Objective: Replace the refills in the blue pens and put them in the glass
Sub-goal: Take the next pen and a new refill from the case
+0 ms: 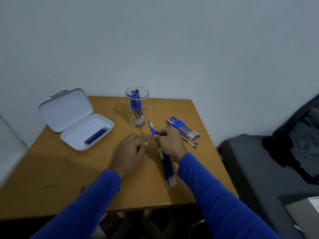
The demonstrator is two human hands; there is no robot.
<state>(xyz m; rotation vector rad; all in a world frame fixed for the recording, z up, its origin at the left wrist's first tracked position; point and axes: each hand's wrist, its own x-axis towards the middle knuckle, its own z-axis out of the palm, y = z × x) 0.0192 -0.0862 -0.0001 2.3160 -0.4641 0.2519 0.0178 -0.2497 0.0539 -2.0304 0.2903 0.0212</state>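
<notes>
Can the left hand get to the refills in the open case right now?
Probably yes. The left hand holds nothing, and bare table lies between it and the open case, whose lid is raised away from the refills lying uncovered in its tray.

I can read no text, brand, number or sign anywhere. The pen (pixel 152 128) just right of the glass (pixel 137 107) has a pale band on its barrel, but any print there is too blurred for me.
</notes>
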